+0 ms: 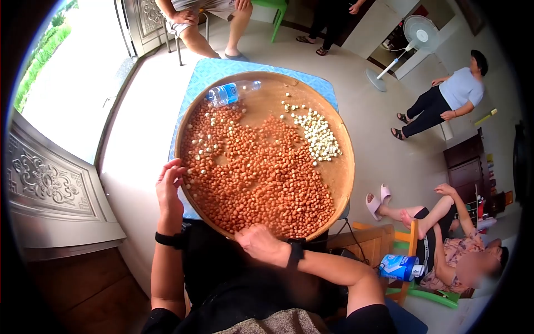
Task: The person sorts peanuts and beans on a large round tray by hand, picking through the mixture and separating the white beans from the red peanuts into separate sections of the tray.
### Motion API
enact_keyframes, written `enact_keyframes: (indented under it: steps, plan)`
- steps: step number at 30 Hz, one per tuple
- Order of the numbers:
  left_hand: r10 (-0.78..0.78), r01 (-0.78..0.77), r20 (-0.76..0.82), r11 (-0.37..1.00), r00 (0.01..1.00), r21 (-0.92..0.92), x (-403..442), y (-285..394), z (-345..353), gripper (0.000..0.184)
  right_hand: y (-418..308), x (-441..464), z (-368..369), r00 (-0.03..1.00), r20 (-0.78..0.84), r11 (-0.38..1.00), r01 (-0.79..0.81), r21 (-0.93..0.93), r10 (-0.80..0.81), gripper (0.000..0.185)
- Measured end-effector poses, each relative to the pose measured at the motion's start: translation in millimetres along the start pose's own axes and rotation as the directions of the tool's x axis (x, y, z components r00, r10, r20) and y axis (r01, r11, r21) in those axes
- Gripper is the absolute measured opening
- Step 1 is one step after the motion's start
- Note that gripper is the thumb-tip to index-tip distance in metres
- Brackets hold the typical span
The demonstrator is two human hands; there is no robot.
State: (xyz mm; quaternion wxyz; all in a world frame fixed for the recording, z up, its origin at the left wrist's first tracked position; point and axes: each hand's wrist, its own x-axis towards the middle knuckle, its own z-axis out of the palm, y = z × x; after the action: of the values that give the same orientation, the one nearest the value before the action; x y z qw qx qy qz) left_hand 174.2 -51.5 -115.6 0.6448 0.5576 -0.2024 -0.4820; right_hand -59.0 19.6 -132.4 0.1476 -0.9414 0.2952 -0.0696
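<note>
A round bamboo winnowing tray (349, 189) rests on a stool or small table with a blue patterned top (194, 83). Reddish-brown seeds (267, 178), resembling lotus seeds, cover much of it. Pale peeled-looking ones (320, 136) are heaped at the right, and a few more lie scattered among the brown at the left. My left hand (171, 192) is at the tray's left rim, fingers loosely bent and apart, holding nothing visible. At the near rim, my right hand (258, 243) has its fingers curled together over the seeds; whatever is between the fingertips is hidden.
A clear plastic bottle (231, 93) lies inside the tray's far left. Someone sits beyond the tray (197, 28), another person stands at right (445, 100), and one sits at lower right (445, 250). A blue container (397, 267) and a standing fan (420, 33) are also at right.
</note>
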Motion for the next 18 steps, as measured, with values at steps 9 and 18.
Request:
enact_keyframes:
  steps: [9, 18]
  plan:
    - [-0.015, -0.077, 0.302, 0.954, 0.953, 0.291, -4.2, 4.4, 7.5, 0.022, 20.8, -23.3, -34.9, 0.995, 0.096, 1.0, -0.002, 0.005, 0.002, 0.006]
    - [0.168, -0.544, 0.522, 0.379, 0.836, 0.749, -31.9, -7.8, 31.6, 0.015, 64.1, -87.7, -69.3, 0.988, 0.066, 0.945, -0.114, -0.308, 0.141, 0.007]
